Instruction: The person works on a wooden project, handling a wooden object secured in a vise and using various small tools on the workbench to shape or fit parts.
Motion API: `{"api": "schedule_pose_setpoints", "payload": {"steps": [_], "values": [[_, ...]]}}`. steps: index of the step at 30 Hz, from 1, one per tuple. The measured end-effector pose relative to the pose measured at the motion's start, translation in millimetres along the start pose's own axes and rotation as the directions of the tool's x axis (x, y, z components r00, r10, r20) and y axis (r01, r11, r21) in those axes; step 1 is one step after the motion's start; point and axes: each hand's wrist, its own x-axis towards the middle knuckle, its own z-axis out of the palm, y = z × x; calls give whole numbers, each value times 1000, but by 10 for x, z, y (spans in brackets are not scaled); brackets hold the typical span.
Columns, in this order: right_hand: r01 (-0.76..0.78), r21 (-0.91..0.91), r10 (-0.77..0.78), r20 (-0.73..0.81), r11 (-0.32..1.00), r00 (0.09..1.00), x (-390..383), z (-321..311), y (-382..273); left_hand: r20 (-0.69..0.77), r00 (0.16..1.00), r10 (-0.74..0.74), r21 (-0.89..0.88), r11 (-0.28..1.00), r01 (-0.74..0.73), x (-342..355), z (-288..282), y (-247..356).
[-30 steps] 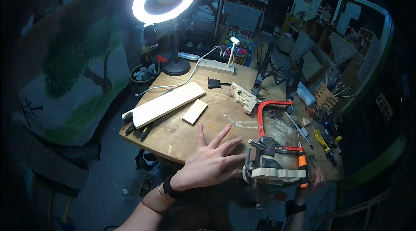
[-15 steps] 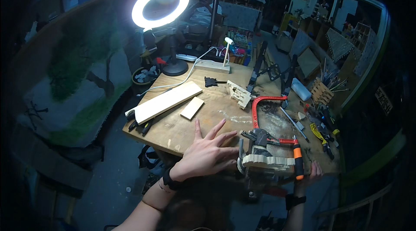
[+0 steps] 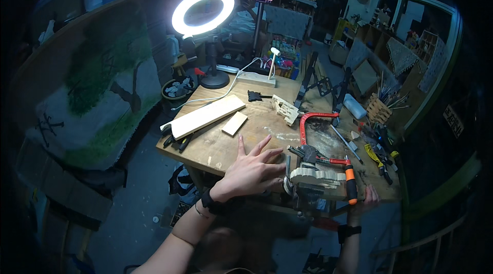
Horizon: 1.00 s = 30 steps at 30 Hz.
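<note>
My left hand (image 3: 249, 172) lies with its fingers spread on the front edge of the wooden table (image 3: 210, 158), left of a bench vise (image 3: 309, 154). A pale piece of wood (image 3: 318, 177) with a wavy cut edge sits at the vise's front. Just behind it is a red-framed coping saw (image 3: 303, 129), its orange and black handle (image 3: 351, 184) pointing toward me. My right hand (image 3: 368, 196) rests at the table edge right of that handle, fingers extended and apart from the saw; its palm is partly hidden in shadow.
A long board (image 3: 208, 117) and a small wooden block (image 3: 234, 123) lie on the left. Behind are a cut-out wooden piece (image 3: 285, 110), a ring lamp (image 3: 213, 80) with a white cable, and a small mallet (image 3: 273, 62). Pliers (image 3: 377, 158) and other tools lie right.
The whole view has shifted a little, so the table sits slightly differently in the picture. Both hands keep nearly the same places beside the vise; nothing was taken hold of or let go.
</note>
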Motion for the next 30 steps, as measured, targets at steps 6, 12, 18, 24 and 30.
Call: {"api": "schedule_pose_setpoints", "payload": {"steps": [6, 12, 18, 24, 30], "values": [[-58, 84, 56, 22, 995, 998, 34, -7, -50, -77, 992, -98, 29, 994, 101, 3, 89, -19], [-37, 72, 39, -31, 997, 999, 11, 15, -3, 17, 1000, -25, 27, 999, 25, 19, 10, 11], [-31, 92, 33, -13, 995, 999, -4, 15, -41, -40, 998, -55, 55, 997, 57, -13, 61, -28], [-65, 51, 65, -6, 997, 998, -93, 47, 57, 0, 1000, -31, 24, 999, 31, 19, -1, 8], [-40, 72, 40, 0, 997, 999, 52, -1, -61, -17, 991, -135, 28, 990, 136, 54, 74, -27]]}}
